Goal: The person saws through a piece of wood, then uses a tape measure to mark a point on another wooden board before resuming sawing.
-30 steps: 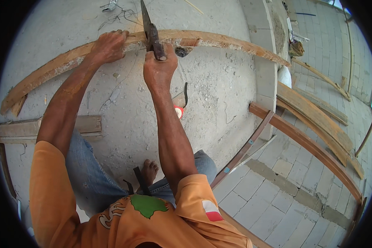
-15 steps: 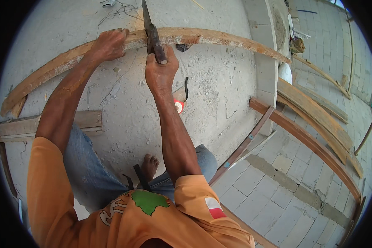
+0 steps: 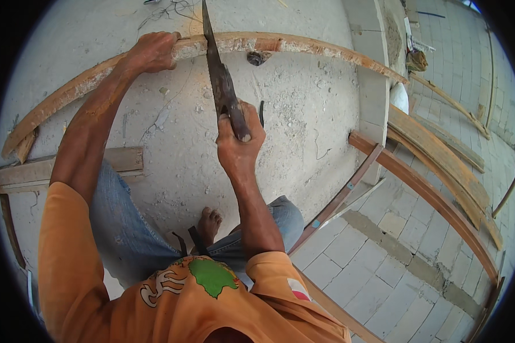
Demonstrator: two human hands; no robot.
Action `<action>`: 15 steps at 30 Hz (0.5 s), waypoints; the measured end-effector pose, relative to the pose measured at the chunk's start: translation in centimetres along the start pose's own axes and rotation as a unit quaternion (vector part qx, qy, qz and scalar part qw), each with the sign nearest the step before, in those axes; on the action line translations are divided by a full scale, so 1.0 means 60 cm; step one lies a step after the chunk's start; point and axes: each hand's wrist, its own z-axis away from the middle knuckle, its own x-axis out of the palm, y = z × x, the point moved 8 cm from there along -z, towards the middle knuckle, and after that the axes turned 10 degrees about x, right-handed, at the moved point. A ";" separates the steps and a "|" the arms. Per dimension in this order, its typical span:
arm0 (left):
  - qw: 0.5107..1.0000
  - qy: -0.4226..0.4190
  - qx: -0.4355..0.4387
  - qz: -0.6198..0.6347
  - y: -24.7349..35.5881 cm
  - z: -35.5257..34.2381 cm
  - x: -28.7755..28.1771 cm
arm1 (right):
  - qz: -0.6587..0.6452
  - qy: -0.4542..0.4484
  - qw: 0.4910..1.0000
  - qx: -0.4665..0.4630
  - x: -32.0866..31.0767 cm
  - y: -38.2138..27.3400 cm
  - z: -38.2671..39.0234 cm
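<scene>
A long wooden plank (image 3: pixel 320 50), rough and whitish along its near edge, lies across the far part of the concrete floor. My left hand (image 3: pixel 153 52) is closed over it, left of the saw, with the fingertips on its far side. A handsaw (image 3: pixel 216 77) is in my right hand (image 3: pixel 240 140), whose fingers wrap round the dark handle. Its narrow blade crosses the plank just right of my left hand and points away from me. Whether the teeth sit in a cut cannot be made out. My right hand is well nearer to me than the plank.
A wood offcut (image 3: pixel 24 150) is under the plank's left end. Another board (image 3: pixel 123 160) lies by my left leg. A dark lump (image 3: pixel 256 58) sits beside the plank, and thin wire (image 3: pixel 177 10) lies beyond. A brown wooden frame (image 3: pixel 423 171) and loose planks (image 3: pixel 440 160) are at right.
My right hand has pulled the saw back toward me and slightly right, so more blade shows on the near side. My left hand stays on the plank. The red tape measure is now hidden.
</scene>
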 end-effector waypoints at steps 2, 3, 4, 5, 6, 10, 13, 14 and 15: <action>0.998 -0.040 -0.037 0.005 -0.035 0.014 -0.003 | -0.001 -0.038 0.995 0.094 -0.069 0.040 0.138; 0.998 -0.042 -0.040 0.006 -0.039 0.017 -0.006 | 0.023 -0.097 0.978 0.182 -0.088 0.059 0.173; 0.999 -0.020 -0.027 0.000 -0.043 0.001 -0.013 | 0.022 -0.093 0.980 0.174 -0.068 0.063 0.140; 1.000 -0.014 -0.011 0.003 -0.031 0.007 -0.010 | 0.009 -0.044 0.995 0.091 -0.042 0.034 0.104; 1.000 -0.006 0.002 0.009 -0.009 -0.008 -0.005 | 0.004 0.014 1.000 -0.010 -0.025 0.000 0.045; 0.998 -0.059 -0.034 0.005 -0.010 -0.011 0.004 | 0.007 0.018 1.000 -0.015 0.049 -0.050 -0.092; 0.995 -0.081 -0.044 0.037 -0.020 -0.009 0.010 | 0.002 -0.001 1.000 0.001 -0.006 0.003 0.007; 0.995 -0.080 -0.058 0.023 -0.044 0.001 -0.003 | -0.003 -0.010 0.999 0.046 -0.043 0.021 0.090; 0.996 -0.069 -0.048 0.042 -0.038 0.004 -0.006 | 0.003 0.001 0.995 0.095 -0.085 0.024 0.158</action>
